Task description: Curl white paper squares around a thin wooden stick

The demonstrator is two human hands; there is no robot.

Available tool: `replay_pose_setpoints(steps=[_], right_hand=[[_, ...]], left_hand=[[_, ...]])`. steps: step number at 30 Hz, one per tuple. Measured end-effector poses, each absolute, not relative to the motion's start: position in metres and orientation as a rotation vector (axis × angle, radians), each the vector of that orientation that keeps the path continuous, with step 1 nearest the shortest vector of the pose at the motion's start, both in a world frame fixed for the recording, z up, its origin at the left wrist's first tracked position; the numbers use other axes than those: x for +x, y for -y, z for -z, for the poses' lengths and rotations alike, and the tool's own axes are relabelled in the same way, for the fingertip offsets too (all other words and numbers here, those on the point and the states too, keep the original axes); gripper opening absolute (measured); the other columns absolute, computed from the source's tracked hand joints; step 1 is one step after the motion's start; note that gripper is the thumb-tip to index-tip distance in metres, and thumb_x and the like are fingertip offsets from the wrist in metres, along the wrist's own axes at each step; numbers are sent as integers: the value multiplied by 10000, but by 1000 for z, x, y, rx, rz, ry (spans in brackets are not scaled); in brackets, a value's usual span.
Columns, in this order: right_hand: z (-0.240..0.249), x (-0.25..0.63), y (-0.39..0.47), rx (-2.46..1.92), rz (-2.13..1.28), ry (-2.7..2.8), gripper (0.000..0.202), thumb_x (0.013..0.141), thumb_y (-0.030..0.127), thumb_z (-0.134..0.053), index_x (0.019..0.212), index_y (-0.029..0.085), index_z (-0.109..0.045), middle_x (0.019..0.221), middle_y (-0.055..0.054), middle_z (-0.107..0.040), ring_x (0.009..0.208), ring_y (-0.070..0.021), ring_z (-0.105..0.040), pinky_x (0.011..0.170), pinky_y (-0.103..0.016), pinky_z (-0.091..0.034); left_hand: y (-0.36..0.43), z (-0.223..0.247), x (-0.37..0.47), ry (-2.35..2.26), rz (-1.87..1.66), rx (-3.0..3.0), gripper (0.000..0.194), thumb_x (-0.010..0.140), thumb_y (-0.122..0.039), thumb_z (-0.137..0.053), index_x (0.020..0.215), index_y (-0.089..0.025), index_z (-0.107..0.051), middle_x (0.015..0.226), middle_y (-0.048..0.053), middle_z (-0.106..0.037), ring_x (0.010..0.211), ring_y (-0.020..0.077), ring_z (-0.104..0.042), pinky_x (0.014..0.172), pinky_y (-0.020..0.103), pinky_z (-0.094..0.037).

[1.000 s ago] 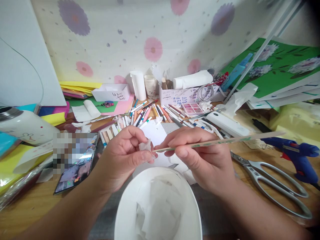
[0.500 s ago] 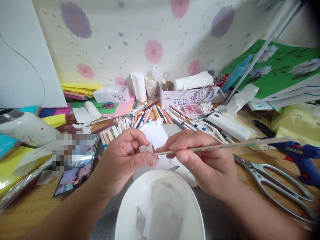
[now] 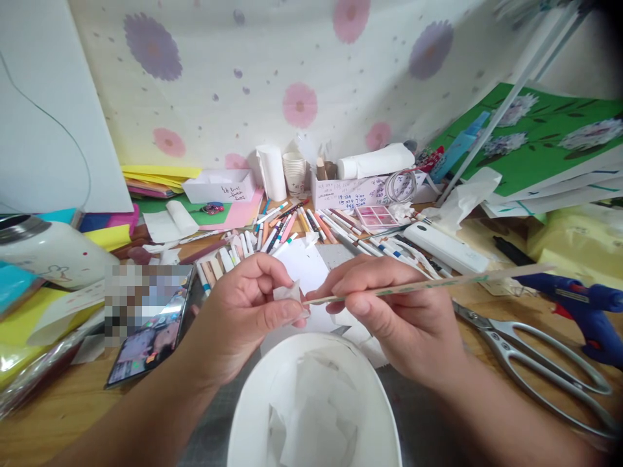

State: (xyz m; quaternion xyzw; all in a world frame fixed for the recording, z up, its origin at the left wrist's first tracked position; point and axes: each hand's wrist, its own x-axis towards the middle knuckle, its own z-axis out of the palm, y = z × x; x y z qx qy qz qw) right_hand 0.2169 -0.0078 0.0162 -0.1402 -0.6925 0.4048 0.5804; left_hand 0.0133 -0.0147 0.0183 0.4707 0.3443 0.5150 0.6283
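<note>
My left hand (image 3: pixel 253 301) pinches a small piece of thin white paper (image 3: pixel 287 293) between thumb and fingers. My right hand (image 3: pixel 399 308) is closed on a thin wooden stick (image 3: pixel 438 283) with green marks along it, held like a pen. The stick's left tip meets the paper at my left fingertips; its other end slants up to the right. Below both hands stands a white tub (image 3: pixel 248 389) with loose pieces of thin white paper (image 3: pixel 316 402) inside.
On the right lie large scissors (image 3: pixel 516 350) and a blue glue gun (image 3: pixel 584 301). A phone (image 3: pixel 150 337) leans at left near a white flask (image 3: pixel 58 253). Markers (image 3: pixel 292 224) spread behind my hands, with paper cups (image 3: pixel 294 172) and a paper roll (image 3: pixel 271 172) against the back.
The view has shifted slightly. My hands keep nearly the same pose, with the stick's tip still at the paper; the stick's far end shows a little further left.
</note>
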Motion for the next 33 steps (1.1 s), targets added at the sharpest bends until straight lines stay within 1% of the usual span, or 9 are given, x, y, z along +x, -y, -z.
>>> replay_pose_setpoints(steps=[7,13,21,28,33], right_hand=[[-20,216,8,-355,-935,1625,64,986,196,-680,964,171,-735,872,-76,-803,889,-182,-777,792,-287,-621],[-19,216,9,-342,-965,1601,65,988,194,-677,982,186,-742,888,-67,-804,849,-159,-760,733,-256,-620],[-18,217,8,-330,-968,1606,73,982,163,-676,996,184,-745,895,-63,-805,856,-154,-760,768,-262,-620],[-20,218,9,-390,-896,1656,63,979,201,-690,960,167,-739,895,-92,-807,884,-199,-782,784,-308,-626],[-20,217,8,-378,-875,1670,75,982,210,-685,958,163,-738,888,-94,-806,862,-193,-780,775,-306,-625]], left_hand=[[16,-19,13,-763,-1188,1045,251,697,-98,-912,787,-182,-693,645,-42,-764,561,103,-735,583,152,-587],[15,-19,14,-748,-1193,1055,234,714,-102,-907,786,-184,-701,650,-42,-763,573,104,-738,586,156,-593],[17,-18,11,-758,-1181,1048,234,712,-119,-916,784,-190,-705,657,-48,-758,581,106,-743,586,157,-596],[14,-17,11,-797,-1184,1068,228,720,-111,-905,810,-196,-714,657,-49,-763,577,98,-742,604,143,-586],[16,-18,10,-802,-1174,1080,228,714,-140,-911,797,-207,-709,631,-46,-750,570,115,-731,596,172,-574]])
